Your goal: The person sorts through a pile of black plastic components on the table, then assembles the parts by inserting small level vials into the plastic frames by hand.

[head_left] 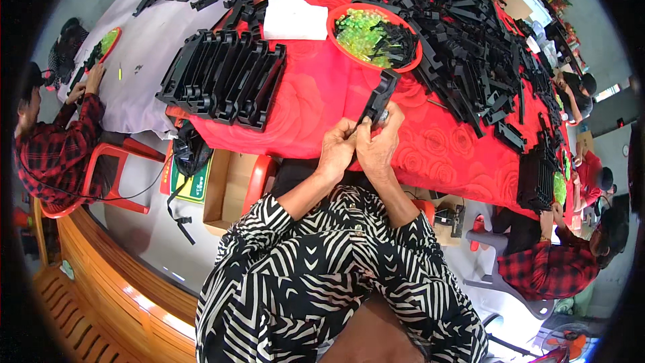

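Observation:
Both my hands meet over the near edge of the red table. My right hand point(378, 146) is closed around a long black plastic part point(380, 96), which tilts up and away from me. Beside it, my left hand point(338, 148) has its fingers pinched at the part's lower end; whether it grips the part or a small piece is hidden. Just beyond the part stands a red bowl point(332, 25) with yellow-green small pieces point(363, 32) and black small pieces point(395, 45). To the left, several similar black parts point(232, 77) lie side by side in a row.
A big heap of black parts point(463, 40) covers the table's right side on a red rose-patterned cloth point(437, 151). White paper point(294, 17) lies beyond the row. Co-workers sit around, one in a checked shirt point(64, 148) at left. A cardboard box point(228, 185) stands below the edge.

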The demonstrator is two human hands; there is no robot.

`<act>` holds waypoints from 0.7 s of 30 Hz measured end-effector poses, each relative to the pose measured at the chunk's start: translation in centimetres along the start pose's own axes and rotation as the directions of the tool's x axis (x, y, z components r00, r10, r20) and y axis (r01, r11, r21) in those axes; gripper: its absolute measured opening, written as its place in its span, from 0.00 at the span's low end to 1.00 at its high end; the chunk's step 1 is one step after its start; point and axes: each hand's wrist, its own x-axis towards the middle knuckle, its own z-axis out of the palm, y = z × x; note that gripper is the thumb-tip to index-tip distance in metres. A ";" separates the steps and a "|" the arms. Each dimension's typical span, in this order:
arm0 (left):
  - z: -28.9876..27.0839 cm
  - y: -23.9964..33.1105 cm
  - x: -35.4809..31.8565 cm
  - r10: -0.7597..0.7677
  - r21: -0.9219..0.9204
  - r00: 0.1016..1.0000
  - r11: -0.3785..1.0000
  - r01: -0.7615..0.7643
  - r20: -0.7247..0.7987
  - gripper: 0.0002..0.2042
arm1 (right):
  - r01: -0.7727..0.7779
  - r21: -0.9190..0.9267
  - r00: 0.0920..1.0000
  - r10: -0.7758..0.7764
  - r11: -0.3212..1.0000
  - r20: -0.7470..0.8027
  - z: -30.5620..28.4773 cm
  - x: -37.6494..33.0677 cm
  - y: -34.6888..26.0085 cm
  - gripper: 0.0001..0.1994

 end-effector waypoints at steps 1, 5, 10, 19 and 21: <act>0.0 -0.1 0.1 0.045 0.006 0.999 0.999 -0.045 0.002 0.04 | 0.076 -0.025 0.997 -0.077 0.997 -0.027 -0.2 0.1 -0.2 0.20; -0.1 0.1 0.3 0.137 0.084 0.984 0.986 -0.147 0.115 0.03 | -0.023 0.033 1.000 0.023 0.999 -0.015 -0.3 0.7 -0.4 0.19; 0.1 0.9 0.0 0.001 0.269 0.990 0.962 -0.039 0.140 0.03 | -0.195 0.229 0.980 0.184 0.954 0.071 -0.8 1.8 2.2 0.16; -0.3 -1.6 -0.1 0.020 0.308 0.999 0.951 -0.010 -0.028 0.03 | -0.362 0.158 0.905 0.305 0.919 0.297 -1.6 1.9 3.3 0.14; -0.4 -1.8 -0.1 0.020 0.333 0.999 0.943 -0.005 -0.043 0.04 | -0.374 0.105 0.887 0.322 0.921 0.332 -1.8 1.9 3.6 0.14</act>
